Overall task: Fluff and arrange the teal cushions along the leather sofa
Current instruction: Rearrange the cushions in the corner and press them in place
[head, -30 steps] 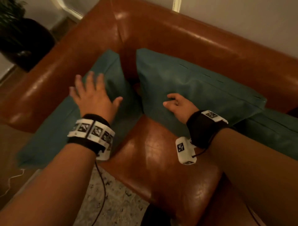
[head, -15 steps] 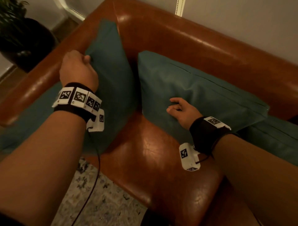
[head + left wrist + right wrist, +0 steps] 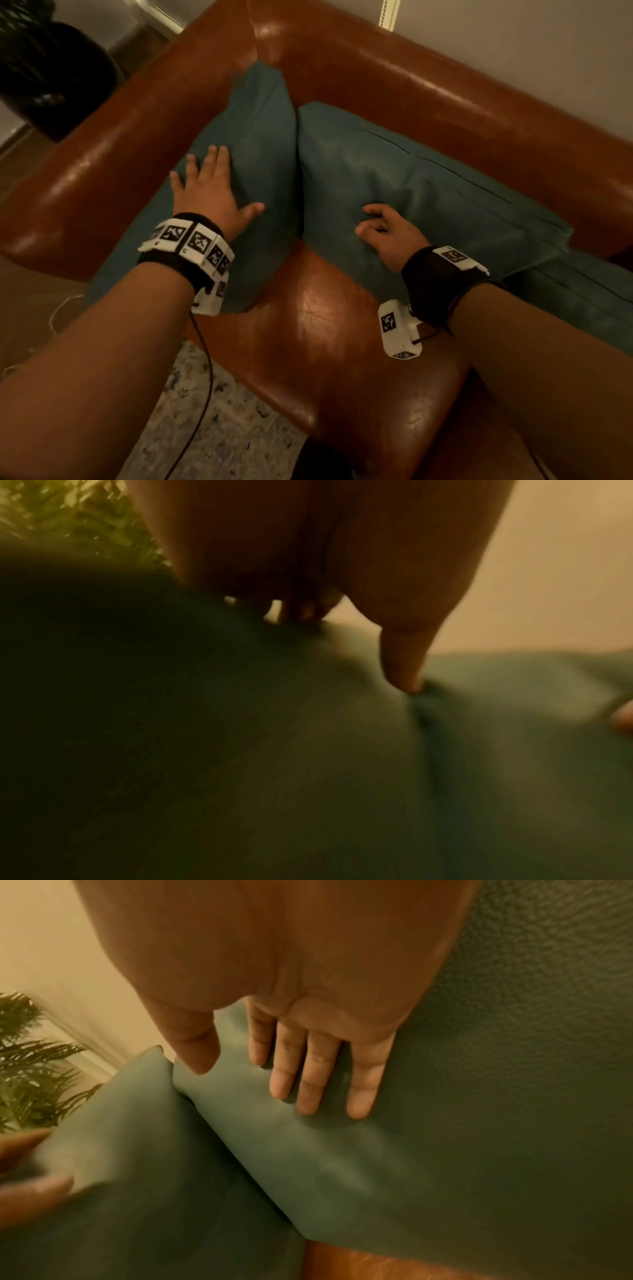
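My left hand (image 3: 209,192) has let go of the left cushion's (image 3: 253,144) edge and now presses flat and open on its face, seating it against the sofa (image 3: 445,102) arm, while my right hand (image 3: 387,229), fingers loosely curled, steadies the right cushion (image 3: 428,192).

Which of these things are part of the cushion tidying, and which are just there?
Part of the job:
left cushion, under the flat left hand
middle cushion, under the right hand
right cushion
sofa

Just there:
plant
rug
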